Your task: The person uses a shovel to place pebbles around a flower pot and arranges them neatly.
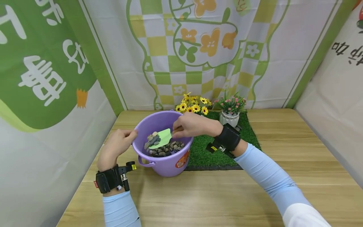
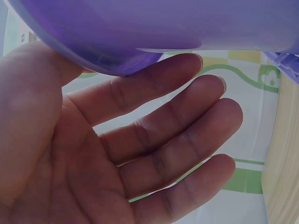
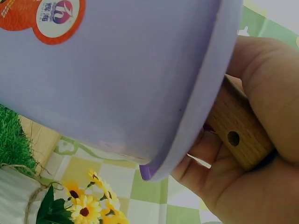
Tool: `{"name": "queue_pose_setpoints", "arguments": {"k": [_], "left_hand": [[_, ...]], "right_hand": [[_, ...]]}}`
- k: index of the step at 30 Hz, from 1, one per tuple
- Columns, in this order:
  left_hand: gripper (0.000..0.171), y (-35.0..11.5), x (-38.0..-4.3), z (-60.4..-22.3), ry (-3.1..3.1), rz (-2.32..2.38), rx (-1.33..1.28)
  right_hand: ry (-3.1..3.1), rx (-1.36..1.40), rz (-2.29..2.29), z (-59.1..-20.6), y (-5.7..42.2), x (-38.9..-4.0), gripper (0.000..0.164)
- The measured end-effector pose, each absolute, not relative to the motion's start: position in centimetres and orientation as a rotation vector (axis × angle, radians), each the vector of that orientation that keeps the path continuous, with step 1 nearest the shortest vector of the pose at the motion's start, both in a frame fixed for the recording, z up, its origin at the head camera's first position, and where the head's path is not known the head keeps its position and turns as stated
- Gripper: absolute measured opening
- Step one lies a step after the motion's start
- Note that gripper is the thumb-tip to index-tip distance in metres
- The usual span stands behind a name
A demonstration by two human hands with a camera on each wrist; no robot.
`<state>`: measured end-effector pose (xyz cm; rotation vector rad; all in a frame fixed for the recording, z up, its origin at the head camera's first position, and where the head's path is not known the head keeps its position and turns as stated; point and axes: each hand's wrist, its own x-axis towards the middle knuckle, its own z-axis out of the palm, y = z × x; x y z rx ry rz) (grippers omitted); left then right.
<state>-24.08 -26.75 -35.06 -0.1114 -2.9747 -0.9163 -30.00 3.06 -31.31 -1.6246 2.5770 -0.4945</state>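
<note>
Pale green blade, wooden handle: I have the scoop [image 1: 165,137] inside the mouth of the purple bucket [image 1: 165,165], stones [image 1: 154,139] heaped at its left end and more below it
Bucket sticker: the orange label [image 3: 58,18] carries a pink-and-purple emblem with Chinese characters too blurred for me to read surely
Wall writing: large white characters on the green left hanging [image 1: 48,82], black ones on the right hanging [image 1: 329,85]
Scoop axis: from the handle [image 3: 243,128] at upper right to the blade's tip at lower left, in my head view
Bucket edge: the rim encircles the blade, with a gap toward the back wall
Right hand [image 1: 194,125]: grasps the handle above the rim's right side
Left hand [image 1: 117,143]: thumb and index finger pinch the rim's left, other fingers extended
Farther out: grass mat [image 1: 218,156], yellow flowers [image 1: 193,105], white pot [image 1: 229,119]; table [image 1: 227,195] wood stretches rightward and nearer me
</note>
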Motion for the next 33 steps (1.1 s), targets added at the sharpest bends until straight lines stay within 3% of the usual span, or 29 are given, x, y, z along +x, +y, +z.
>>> {"name": "queue_pose_setpoints", "arguments": {"k": [33], "left_hand": [[0.042,-26.6,-23.6,-35.1,-2.967,-0.939,-0.1]], "right_hand": [[2.636,-1.582,-0.543,-29.2,5.6,-29.7,0.012]]}}
